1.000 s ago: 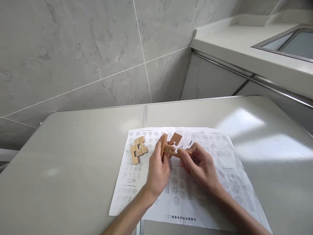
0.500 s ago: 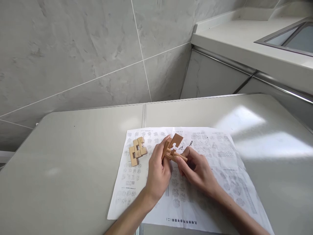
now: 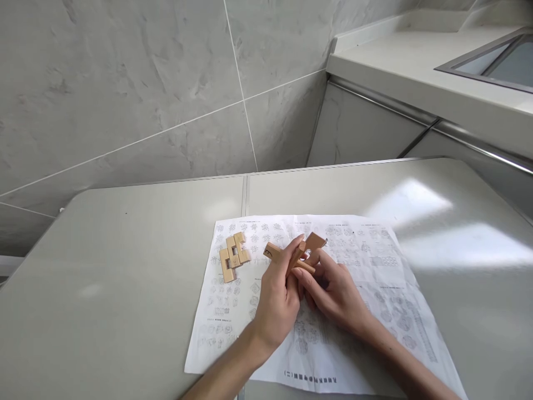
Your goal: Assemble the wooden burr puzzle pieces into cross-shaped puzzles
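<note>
Between my hands are several brown wooden puzzle pieces [image 3: 315,242], fitted together crosswise above the paper. My left hand [image 3: 278,289] is closed around them from the left, and a piece end with a dark mark [image 3: 272,251] sticks out past its fingers. My right hand [image 3: 333,286] pinches the near right end of the pieces between thumb and fingers. How the pieces interlock is largely hidden by my fingers. To the left, several lighter notched wooden pieces [image 3: 234,258] lie side by side on the instruction sheet [image 3: 266,364], untouched.
The creased sheet, printed with small diagrams, lies on a pale table [image 3: 125,289] with a seam down its middle. Beyond the table stands a grey tiled wall [image 3: 145,83]. A white counter [image 3: 395,55] with a metal-framed opening is at the right.
The held pieces have turned and shifted slightly right, and the marked end now shows left of my left hand. My left hand has moved right, closer to my right. The lighter pieces stay put.
</note>
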Available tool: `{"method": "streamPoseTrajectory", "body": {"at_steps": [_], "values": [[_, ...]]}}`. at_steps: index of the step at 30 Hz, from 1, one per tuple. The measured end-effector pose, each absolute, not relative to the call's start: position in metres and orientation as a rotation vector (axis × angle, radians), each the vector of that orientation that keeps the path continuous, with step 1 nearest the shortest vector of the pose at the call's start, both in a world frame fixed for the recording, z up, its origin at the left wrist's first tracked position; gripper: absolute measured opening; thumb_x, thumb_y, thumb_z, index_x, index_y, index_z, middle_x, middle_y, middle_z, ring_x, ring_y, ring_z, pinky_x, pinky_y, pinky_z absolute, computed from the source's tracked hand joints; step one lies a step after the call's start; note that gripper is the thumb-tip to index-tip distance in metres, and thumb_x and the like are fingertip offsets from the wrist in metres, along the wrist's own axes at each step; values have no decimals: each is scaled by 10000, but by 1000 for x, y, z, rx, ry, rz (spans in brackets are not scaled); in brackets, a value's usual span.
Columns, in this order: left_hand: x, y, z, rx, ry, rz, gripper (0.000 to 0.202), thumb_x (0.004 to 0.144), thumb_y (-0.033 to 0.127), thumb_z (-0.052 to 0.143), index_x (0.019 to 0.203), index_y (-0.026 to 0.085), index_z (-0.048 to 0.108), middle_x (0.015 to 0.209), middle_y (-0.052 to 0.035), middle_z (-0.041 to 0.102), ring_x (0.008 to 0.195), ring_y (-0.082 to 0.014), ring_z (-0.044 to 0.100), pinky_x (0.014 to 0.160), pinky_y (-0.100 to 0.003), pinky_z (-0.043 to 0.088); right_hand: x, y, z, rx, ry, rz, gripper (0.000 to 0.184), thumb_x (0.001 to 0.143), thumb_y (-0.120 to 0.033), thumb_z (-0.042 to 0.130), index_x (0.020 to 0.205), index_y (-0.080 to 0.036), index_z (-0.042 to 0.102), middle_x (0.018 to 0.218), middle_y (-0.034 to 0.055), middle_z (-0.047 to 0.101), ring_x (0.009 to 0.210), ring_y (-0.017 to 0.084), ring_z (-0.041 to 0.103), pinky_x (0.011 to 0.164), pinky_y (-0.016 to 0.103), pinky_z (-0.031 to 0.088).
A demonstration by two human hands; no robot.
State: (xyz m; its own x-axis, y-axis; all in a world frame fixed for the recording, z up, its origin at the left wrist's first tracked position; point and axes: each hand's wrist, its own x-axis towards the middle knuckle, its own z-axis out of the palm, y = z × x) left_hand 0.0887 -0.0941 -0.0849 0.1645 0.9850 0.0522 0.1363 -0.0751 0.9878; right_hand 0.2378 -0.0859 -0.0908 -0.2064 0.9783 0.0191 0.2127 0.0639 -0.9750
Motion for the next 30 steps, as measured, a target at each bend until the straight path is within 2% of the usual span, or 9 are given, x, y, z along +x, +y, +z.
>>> {"method": "streamPoseTrajectory", "body": {"at_steps": [6,12,15,19,24,27,30], "values": [[87,-93,-88,1542,1130,1045,521,1145,211,435,1629,402,468,1542,-58,652,1384,-252,666,1178,-442,566,240,-84,-93,-1226,-1633,1153,316,1073,-394,578,851,-280,384,537,-86,516,430,124,439,451,264,300],[83,-94,-95,1612,1086,1029,617,1133,140,421,1675,433,388,1600,-46,608,1517,-253,557,1230,-440,532,239,-84,-93,-1223,-1676,1060,303,1068,-374,584,861,-277,386,567,-86,512,451,117,417,457,255,300],[84,-95,-94,1603,1087,1021,614,1126,130,428,1670,414,408,1587,-62,616,1492,-260,583,1206,-444,555,240,-85,-93,-1223,-1659,1110,272,1067,-385,603,889,-272,432,553,-84,536,438,120,436,450,251,306],[85,-96,-89,1578,1075,1048,587,1123,127,438,1644,399,451,1527,-56,663,1426,-244,640,1169,-418,584,240,-87,-93,-1163,-1521,1213,191,1110,-418,535,1005,-262,501,587,-55,631,450,138,533,463,244,379],[85,-94,-86,1600,1148,1068,719,1043,-15,395,1640,381,443,1580,-40,624,1478,-231,593,1230,-422,529,240,-85,-92,-1236,-1178,1114,251,1091,-479,588,1027,-290,435,541,-120,489,422,110,382,423,212,284],[84,-93,-86,1615,1162,1044,700,1037,-8,406,1621,372,473,1576,-44,626,1451,-239,614,1206,-421,548,241,-81,-90,-1241,-1140,1174,256,1064,-486,633,1123,-284,488,604,-93,547,480,123,446,450,222,339],[84,-93,-86,1647,1109,1036,699,1037,-5,398,1615,379,484,1563,-40,633,1419,-230,634,1201,-420,547,242,-79,-86,-1291,-1227,1151,274,1059,-484,630,943,-240,589,649,-36,583,524,126,490,462,241,369]]}}
